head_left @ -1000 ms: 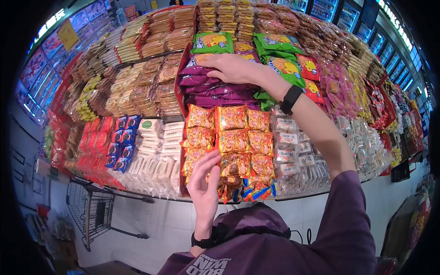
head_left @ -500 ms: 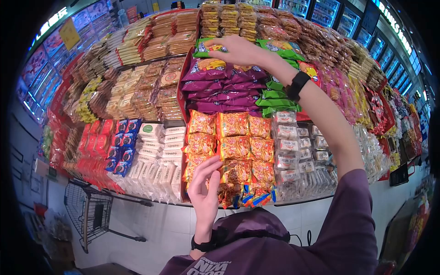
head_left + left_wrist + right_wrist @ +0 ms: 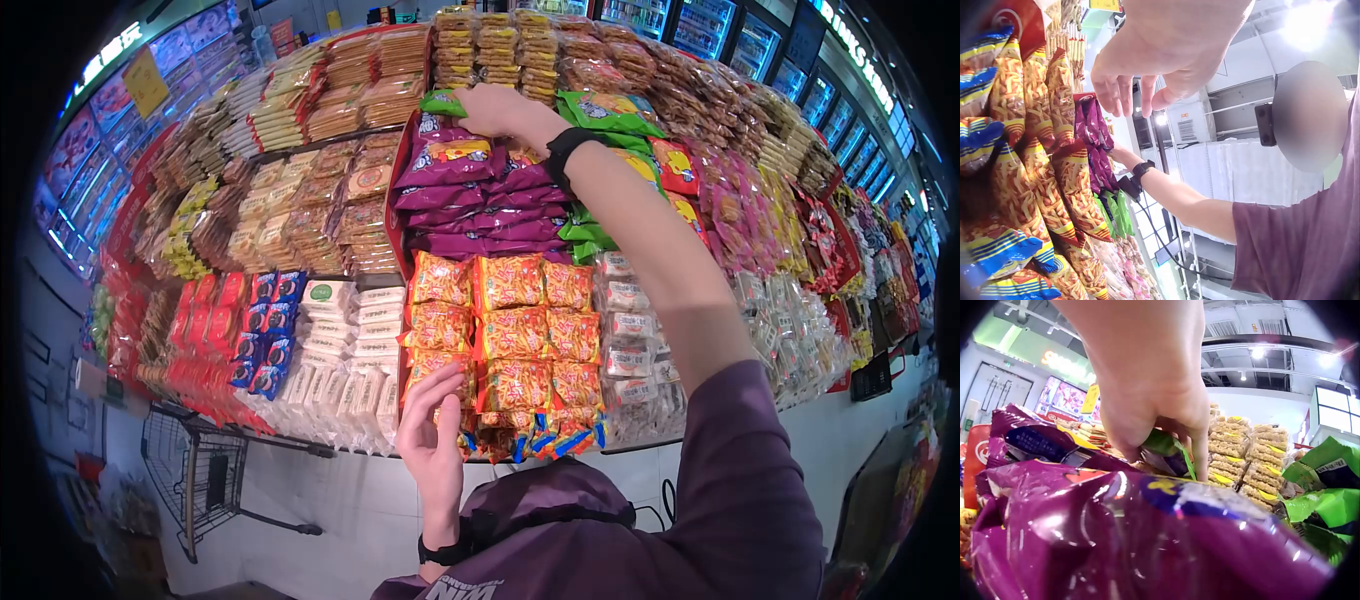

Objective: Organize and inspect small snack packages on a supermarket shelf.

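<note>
At the back of the purple snack bags, my right hand grips a green snack bag. In the right wrist view, thumb and fingers close around this green bag, which is partly hidden behind a shiny purple bag in the foreground. My left hand hovers by the front of the orange noodle-snack packets, holding nothing. Its fingers hang loosely bent in the left wrist view, beside the upright rows of packets.
More green bags lie right of the purple stack. White-wrapped packs fill the left front, clear-wrapped packs the right front. A red divider borders the purple bags. A shopping cart stands on the floor at left.
My right hand has moved from the purple bags back to the green bag and now grips it. The green bag looks tilted and partly covered. My left hand has dropped slightly in view.
</note>
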Demonstrator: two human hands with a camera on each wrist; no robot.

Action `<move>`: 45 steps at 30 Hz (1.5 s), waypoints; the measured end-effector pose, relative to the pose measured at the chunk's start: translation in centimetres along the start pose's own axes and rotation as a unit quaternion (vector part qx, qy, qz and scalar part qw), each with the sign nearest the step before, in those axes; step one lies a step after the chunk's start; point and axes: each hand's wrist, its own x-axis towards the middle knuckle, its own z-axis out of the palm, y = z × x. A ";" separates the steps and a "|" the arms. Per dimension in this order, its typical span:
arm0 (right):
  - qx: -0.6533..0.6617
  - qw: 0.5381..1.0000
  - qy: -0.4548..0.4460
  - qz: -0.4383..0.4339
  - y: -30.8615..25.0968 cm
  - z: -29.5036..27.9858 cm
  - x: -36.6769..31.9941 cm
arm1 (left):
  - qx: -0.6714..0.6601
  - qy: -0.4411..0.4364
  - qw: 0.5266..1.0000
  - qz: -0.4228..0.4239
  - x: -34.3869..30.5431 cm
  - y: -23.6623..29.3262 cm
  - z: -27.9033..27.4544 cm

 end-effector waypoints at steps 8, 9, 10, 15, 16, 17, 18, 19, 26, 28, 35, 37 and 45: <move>0.026 0.971 0.227 -0.065 1.3 -5.2 -3.4 | 0.030 -0.018 0.999 0.016 0.2 0.2 0.5; 0.027 0.962 0.260 -0.080 1.1 -6.0 -4.3 | 0.023 -0.022 0.999 0.009 0.1 0.1 0.7; 0.031 0.956 0.276 -0.093 0.2 -6.9 -5.7 | 0.017 -0.027 0.999 0.002 0.0 0.0 0.8; 0.047 0.934 0.290 -0.201 -7.2 -9.7 -17.2 | -0.092 -0.065 0.993 -0.044 -0.2 0.5 2.5; 0.018 0.933 0.282 -0.221 -8.4 -9.2 -19.2 | -0.121 -0.075 0.989 -0.034 0.0 0.4 3.0; 0.004 0.924 0.294 -0.245 -9.7 -8.8 -21.4 | -0.147 -0.085 0.985 -0.027 0.0 0.3 3.3; -0.030 0.918 0.290 -0.269 -10.9 -8.7 -23.5 | -0.146 -0.118 0.982 -0.011 0.0 -0.2 3.5; -0.006 0.930 0.258 -0.263 -12.0 -8.2 -25.6 | -0.180 -0.103 0.978 -0.022 -0.2 -0.7 3.8; 0.187 0.955 0.174 -0.147 -17.0 -3.5 -34.6 | -0.284 0.002 0.942 -0.181 -2.1 -1.4 5.1; 0.295 0.933 0.170 -0.116 -17.9 -3.5 -36.1 | -0.242 -0.014 0.957 -0.157 -1.1 -1.3 4.6; 0.414 0.850 0.284 0.156 -15.3 -4.8 -36.6 | -0.146 -0.054 0.982 -0.104 0.0 0.0 4.1; 0.616 0.737 0.190 0.203 -15.2 -4.6 -36.6 | -0.129 -0.092 0.979 -0.129 0.1 1.2 4.3; 0.723 0.614 0.140 0.283 -15.4 -2.5 -37.2 | -0.115 -0.155 0.974 -0.117 -0.1 1.3 4.4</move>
